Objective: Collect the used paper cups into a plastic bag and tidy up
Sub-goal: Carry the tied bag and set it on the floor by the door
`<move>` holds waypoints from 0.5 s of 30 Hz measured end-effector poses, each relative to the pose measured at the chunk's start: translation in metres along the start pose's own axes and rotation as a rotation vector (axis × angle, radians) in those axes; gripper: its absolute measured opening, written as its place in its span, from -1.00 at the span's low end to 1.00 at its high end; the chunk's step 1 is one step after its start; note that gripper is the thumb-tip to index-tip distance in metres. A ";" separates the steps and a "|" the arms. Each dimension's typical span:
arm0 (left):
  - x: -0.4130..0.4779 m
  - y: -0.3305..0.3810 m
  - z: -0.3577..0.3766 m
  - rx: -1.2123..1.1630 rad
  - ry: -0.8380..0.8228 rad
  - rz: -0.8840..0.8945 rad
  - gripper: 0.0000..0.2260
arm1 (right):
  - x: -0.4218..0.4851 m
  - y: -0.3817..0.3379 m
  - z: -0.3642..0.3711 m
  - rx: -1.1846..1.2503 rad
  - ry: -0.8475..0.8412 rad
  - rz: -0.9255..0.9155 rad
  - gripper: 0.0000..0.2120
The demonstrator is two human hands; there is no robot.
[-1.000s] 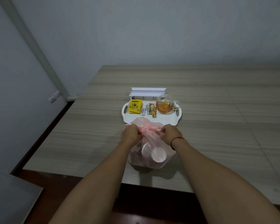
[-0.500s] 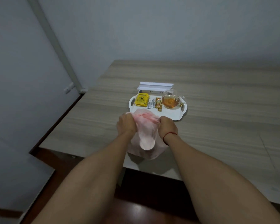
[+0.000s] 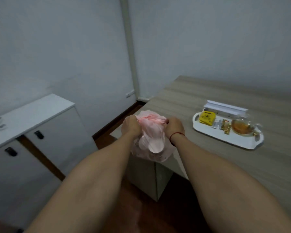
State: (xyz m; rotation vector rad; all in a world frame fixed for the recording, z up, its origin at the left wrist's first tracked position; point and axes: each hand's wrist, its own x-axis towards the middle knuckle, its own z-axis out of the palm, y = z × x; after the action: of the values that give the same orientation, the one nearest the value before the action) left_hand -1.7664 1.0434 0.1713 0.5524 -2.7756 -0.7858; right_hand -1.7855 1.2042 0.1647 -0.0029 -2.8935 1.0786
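A: What is seen left of the hands?
B: A white cabinet [image 3: 34, 115], well apart.
A: How are the hands engaged?
B: Between the left hand [image 3: 131, 126] and the right hand [image 3: 174, 126], the pink plastic bag [image 3: 149, 153] is gripped by its gathered mouth. Paper cups [image 3: 155, 145], perhaps two, are seen blurred inside. A white tray [image 3: 233, 143] is set on the table [image 3: 208, 91], right of the right hand.

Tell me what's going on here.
A person grips the bunched top of a translucent pink plastic bag with the left hand and the right hand, at the near corner of the wood-grain table. Paper cups show through the bag. Farther right on the table, a white plastic tray carries a glass teapot of amber tea and a yellow box.
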 end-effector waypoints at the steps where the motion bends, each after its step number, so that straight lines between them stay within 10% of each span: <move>1: 0.002 -0.028 -0.018 0.001 0.009 -0.041 -0.80 | -0.007 -0.025 0.019 0.014 -0.026 -0.021 -0.75; 15: -0.047 -0.377 -0.228 0.016 0.288 -0.628 -0.75 | -0.144 -0.319 0.279 0.091 -0.420 -0.417 -0.76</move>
State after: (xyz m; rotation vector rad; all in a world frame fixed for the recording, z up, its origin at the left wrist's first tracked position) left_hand -1.5451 0.6595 0.1548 1.4504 -2.3463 -0.7146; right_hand -1.6507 0.7774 0.1554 0.8877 -2.9650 1.2407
